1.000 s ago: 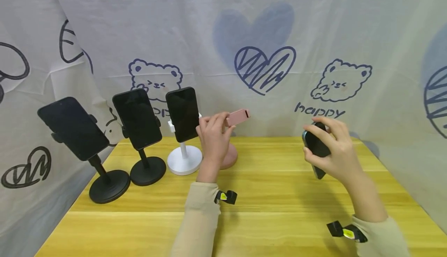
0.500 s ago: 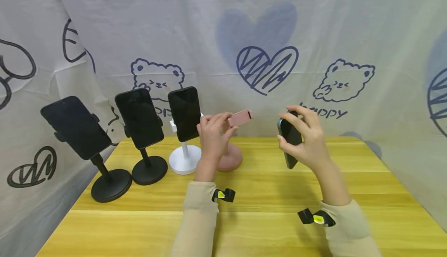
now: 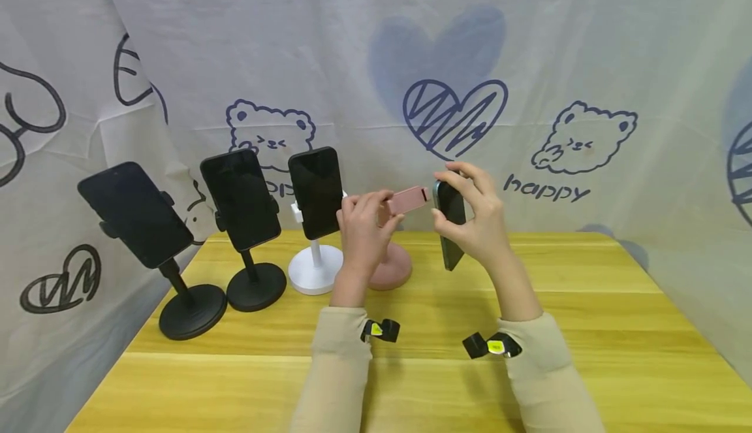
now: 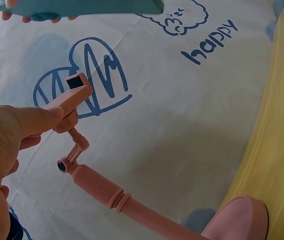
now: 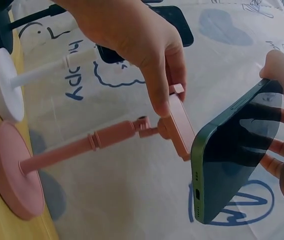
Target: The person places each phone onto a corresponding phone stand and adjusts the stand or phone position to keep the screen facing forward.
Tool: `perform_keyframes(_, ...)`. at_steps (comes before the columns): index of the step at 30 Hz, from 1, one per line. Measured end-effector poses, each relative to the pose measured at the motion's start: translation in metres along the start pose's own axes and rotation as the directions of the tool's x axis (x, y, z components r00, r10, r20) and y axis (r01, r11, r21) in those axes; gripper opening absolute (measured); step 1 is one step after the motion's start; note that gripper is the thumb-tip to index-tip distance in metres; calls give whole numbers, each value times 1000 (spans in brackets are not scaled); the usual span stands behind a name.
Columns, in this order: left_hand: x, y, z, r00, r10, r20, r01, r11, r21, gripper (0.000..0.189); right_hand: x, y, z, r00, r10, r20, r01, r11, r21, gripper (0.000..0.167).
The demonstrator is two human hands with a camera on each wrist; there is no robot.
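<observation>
Near the middle of the table stands a pink phone stand [image 5: 114, 134] with a round base and a jointed neck. My left hand [image 3: 363, 234] pinches its holder head [image 4: 72, 100] between thumb and fingers, tilting it to the right. My right hand [image 3: 484, 224] grips a smartphone [image 3: 451, 206] with a dark screen and teal edge, thumb on one side and fingers on the other. The phone hangs in the air just right of the holder. In the right wrist view, its lower end comes close to the holder; whether they touch I cannot tell.
To the left stand a white stand [image 3: 316, 270] and two black stands [image 3: 256, 287], each bearing a dark-screened phone [image 3: 241, 199]. All rest on a yellow wooden table [image 3: 247, 387]. Behind hangs a pale curtain [image 3: 364, 41] with bear and heart drawings.
My right hand has brought the phone leftward and slightly up, close to the pink holder. The left hand keeps its pinch on the holder, nearly still.
</observation>
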State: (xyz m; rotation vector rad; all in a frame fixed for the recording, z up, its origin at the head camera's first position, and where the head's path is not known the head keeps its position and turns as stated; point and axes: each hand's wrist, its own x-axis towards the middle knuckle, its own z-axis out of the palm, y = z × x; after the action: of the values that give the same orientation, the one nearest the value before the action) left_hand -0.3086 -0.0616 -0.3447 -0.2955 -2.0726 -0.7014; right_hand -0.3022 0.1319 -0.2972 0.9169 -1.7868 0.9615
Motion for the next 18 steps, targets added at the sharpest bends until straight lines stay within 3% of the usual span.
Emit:
perform_keyframes(7,0,-1,-1,1000,22,-12,-22,1000,20,42,13,3,17,999,7,34,-9,997,79,47)
perform_keyframes(18,1,-2,-5,999,39,-6,-39,999,5,40,34,5,39,990,18,142,-32,995,97,45)
